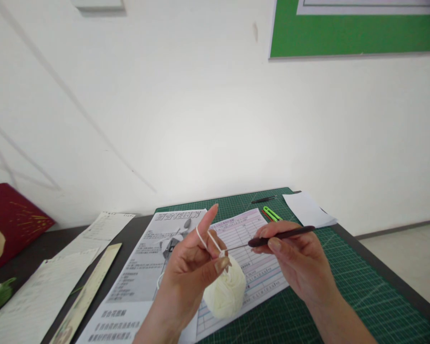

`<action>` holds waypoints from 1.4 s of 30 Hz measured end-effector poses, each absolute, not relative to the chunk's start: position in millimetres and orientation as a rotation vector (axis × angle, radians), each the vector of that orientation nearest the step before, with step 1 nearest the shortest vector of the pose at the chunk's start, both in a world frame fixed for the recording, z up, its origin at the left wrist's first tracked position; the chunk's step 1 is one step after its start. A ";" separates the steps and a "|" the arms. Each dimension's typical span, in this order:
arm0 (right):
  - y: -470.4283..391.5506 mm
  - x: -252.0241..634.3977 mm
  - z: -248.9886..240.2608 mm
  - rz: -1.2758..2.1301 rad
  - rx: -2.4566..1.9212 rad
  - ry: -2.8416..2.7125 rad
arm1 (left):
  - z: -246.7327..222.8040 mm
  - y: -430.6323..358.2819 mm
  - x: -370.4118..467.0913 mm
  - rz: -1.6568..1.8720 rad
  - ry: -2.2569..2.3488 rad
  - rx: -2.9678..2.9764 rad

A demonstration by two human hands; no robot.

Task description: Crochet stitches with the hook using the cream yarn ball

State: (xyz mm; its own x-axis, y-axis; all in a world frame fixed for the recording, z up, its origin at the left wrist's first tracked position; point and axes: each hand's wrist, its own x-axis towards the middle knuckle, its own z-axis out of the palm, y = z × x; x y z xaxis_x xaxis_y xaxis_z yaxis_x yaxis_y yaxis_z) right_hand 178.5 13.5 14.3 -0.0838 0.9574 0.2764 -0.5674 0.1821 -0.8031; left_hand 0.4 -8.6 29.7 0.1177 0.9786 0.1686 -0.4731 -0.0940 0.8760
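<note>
My left hand [191,270] pinches a small piece of white crochet work [225,262] between thumb and fingers, its index finger raised with white yarn looped round it. My right hand [294,258] grips the dark handle of a crochet hook [281,235]. The hook's thin metal shaft points left, and its tip is at the white work beside my left fingertips. Behind and below my left hand, a ball of pale cream yarn [226,294] rests on the printed sheets. The hook's very tip is too small to make out.
A green cutting mat [347,282] lies under a printed form [254,282] and a pattern sheet [129,286]. Farther back are green clips [271,213], black tweezers [263,199] and white paper [308,209]. Handwritten sheets [46,286], a ruler-like strip [89,291] and a red item [12,224] are left.
</note>
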 end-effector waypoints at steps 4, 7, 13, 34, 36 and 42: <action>13.5 178.5 14.3 1.365 -0.533 -0.967 | 31.0 -9.9 1.3 1.401 0.727 1.052; 13.0 178.4 14.9 1.379 -0.545 -0.953 | 31.8 -11.5 2.7 1.430 0.804 1.108; 12.5 178.7 14.4 1.359 -0.554 -0.923 | 32.5 -13.3 4.8 1.473 0.814 1.186; 21.9 170.8 9.2 1.676 -0.516 -0.703 | 21.8 -8.0 1.6 1.437 0.837 1.366; 21.2 166.6 7.9 1.731 -0.514 -0.626 | 19.5 -7.1 3.4 1.459 0.864 1.350; 14.1 155.6 5.4 1.684 -0.483 -0.604 | 19.6 -7.3 12.1 1.478 0.896 1.139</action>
State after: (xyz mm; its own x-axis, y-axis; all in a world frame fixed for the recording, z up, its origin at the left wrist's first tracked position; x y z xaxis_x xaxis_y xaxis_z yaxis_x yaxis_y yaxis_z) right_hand 155.6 14.1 5.4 -0.1916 0.9814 0.0102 -0.7641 -0.1427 -0.6291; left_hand 12.1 -7.3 19.6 -0.0308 0.9791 0.2009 -0.2746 -0.2016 0.9402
